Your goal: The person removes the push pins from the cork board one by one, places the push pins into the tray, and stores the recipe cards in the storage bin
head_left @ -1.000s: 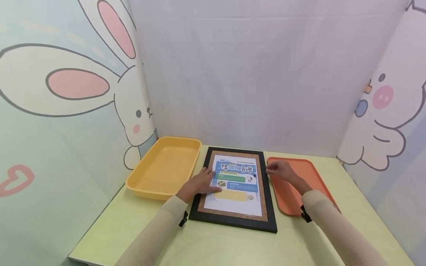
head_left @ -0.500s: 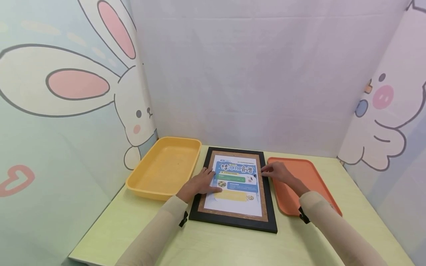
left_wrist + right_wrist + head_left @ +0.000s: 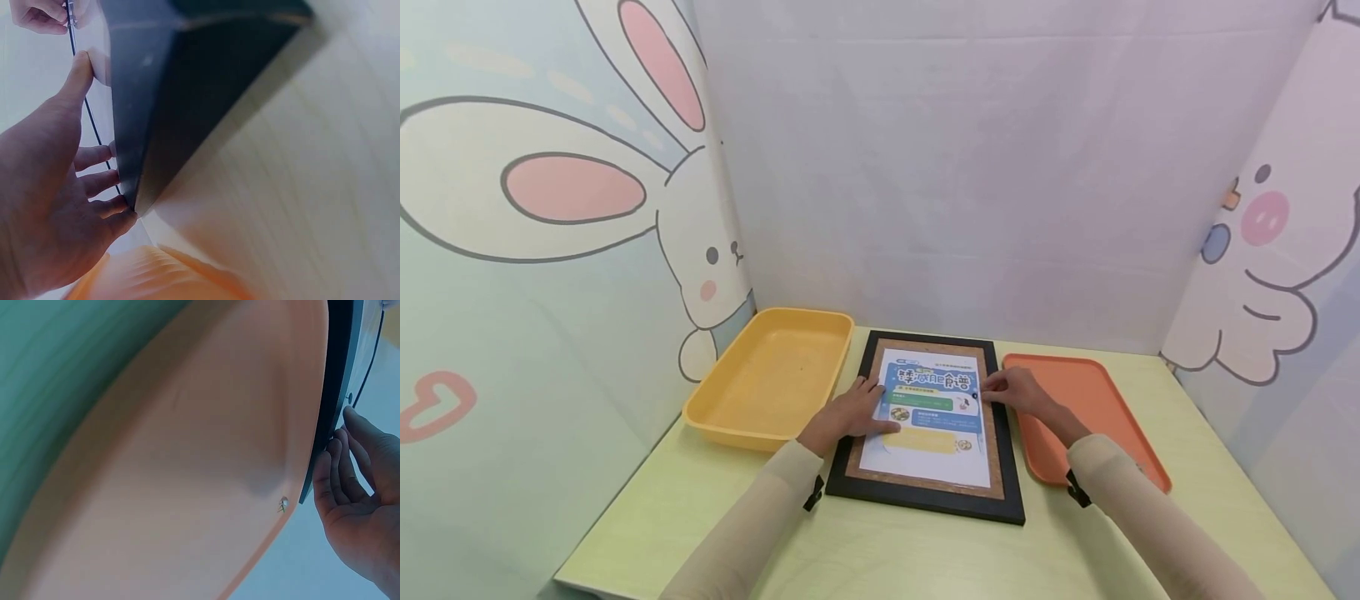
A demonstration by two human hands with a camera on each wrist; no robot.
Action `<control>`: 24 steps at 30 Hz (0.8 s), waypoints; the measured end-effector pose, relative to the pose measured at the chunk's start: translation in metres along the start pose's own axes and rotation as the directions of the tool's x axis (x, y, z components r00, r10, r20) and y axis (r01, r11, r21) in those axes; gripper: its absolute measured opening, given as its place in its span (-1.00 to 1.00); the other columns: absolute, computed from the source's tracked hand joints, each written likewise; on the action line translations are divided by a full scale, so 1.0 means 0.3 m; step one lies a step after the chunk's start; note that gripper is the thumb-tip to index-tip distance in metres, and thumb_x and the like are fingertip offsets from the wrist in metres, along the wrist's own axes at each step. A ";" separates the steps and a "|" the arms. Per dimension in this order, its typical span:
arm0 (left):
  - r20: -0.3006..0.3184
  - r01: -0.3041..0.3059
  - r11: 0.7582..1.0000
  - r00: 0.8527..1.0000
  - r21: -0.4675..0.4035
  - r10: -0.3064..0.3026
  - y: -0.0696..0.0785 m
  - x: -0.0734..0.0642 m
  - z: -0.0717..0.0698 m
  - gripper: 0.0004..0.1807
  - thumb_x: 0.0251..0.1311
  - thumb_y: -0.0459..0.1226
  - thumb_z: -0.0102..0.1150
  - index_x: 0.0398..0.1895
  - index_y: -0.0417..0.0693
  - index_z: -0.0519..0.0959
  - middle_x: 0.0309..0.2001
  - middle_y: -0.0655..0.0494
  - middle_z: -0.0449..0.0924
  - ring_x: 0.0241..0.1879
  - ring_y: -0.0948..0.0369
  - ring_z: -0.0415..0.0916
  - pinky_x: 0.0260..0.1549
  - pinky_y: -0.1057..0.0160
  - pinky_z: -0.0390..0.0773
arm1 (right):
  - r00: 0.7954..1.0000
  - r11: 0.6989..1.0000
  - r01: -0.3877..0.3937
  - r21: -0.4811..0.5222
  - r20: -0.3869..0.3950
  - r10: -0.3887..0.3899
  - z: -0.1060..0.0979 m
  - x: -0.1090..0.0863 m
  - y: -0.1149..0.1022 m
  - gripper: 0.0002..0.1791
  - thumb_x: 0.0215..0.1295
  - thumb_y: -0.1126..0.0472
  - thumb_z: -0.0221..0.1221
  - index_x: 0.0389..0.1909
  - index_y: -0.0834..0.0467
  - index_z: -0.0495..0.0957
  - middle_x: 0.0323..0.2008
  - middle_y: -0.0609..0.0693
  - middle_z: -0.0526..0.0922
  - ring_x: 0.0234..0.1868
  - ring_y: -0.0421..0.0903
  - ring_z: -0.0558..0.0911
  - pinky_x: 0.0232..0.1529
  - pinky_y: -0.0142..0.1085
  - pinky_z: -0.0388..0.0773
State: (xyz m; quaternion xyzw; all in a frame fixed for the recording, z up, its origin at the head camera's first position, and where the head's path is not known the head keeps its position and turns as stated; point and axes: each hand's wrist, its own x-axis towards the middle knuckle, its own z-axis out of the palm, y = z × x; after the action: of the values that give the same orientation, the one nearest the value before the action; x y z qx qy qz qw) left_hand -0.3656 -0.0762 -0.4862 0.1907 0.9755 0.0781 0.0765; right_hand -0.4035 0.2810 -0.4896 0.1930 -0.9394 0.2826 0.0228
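While the left hand [image 3: 852, 410] lay spread, the poster [image 3: 921, 462] sat beneath its fingers. The right hand [image 3: 1018, 391] was alongside, its grip unclear.

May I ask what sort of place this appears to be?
Probably a small decorated booth: a table closed in by pale cloth behind and by side walls printed with a cartoon rabbit and pig.

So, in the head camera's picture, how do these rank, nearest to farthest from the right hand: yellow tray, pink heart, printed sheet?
1. Printed sheet: its right edge is close to the right hand.
2. Yellow tray: left of the black frame.
3. Pink heart: farthest, near the picture's left edge.
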 end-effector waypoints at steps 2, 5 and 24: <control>0.000 -0.002 1.000 1.000 0.003 0.002 -0.001 0.000 0.001 0.10 0.18 0.42 0.21 0.60 -0.05 0.23 0.63 -0.03 0.07 0.55 -0.02 0.09 0.45 -0.09 0.30 | 1.000 1.000 -0.004 0.005 0.003 0.004 0.005 -0.001 -0.004 -0.73 0.30 0.21 0.44 -0.05 0.25 0.78 -0.22 0.05 0.80 -0.34 -0.14 0.62 -0.32 -0.33 0.56; 0.002 -0.004 1.000 1.000 0.009 0.004 -0.002 -0.001 0.001 0.10 0.18 0.43 0.19 0.61 -0.04 0.23 0.64 -0.03 0.06 0.56 -0.03 0.07 0.45 -0.09 0.29 | 1.000 1.000 -0.009 0.002 0.001 0.009 0.014 0.000 -0.005 -0.72 0.29 0.20 0.45 -0.05 0.26 0.78 -0.22 0.05 0.80 -0.34 -0.14 0.63 -0.31 -0.33 0.58; 0.007 0.006 1.000 1.000 0.006 -0.007 0.000 0.000 0.003 0.12 0.17 0.44 0.20 0.61 -0.05 0.22 0.64 -0.04 0.06 0.58 -0.03 0.04 0.47 -0.09 0.26 | 1.000 1.000 0.001 0.009 -0.014 -0.001 0.043 -0.007 -0.014 -0.74 0.31 0.18 0.43 -0.06 0.22 0.80 -0.20 0.04 0.81 -0.32 -0.12 0.57 -0.32 -0.35 0.49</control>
State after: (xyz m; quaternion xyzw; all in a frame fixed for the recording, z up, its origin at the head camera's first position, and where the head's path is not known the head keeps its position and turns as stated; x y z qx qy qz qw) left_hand -0.3654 -0.0760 -0.4870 0.1880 0.9761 0.0743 0.0798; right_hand -0.3993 0.2716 -0.4985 0.1916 -0.9378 0.2881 0.0286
